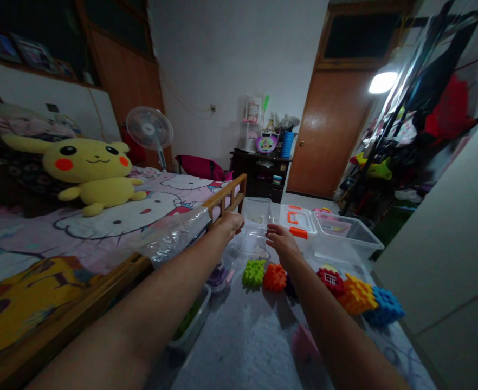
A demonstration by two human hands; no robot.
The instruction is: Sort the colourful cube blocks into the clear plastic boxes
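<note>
A clear plastic box [257, 210] stands between my two hands, with more clear plastic [252, 245] just in front of it. My left hand [233, 221] is closed, its fingertips curled at the box's left edge. On the other side my right hand [282, 241] is open, fingers stretched toward the box's right edge. Nearer to me lie interlocking toy blocks: a green block [254, 274], an orange block [275, 278], a red block [331, 280], a yellow block [356, 295] and a blue block [384, 307]. My right forearm partly covers a dark block.
A lidded box with orange latches [298, 219] and an open clear bin [347, 235] stand at right. Left are a wooden bed rail [223, 197], a purple-lidded container [220, 273] and a tub [192, 317]. A yellow plush toy [90, 173] sits on the bed.
</note>
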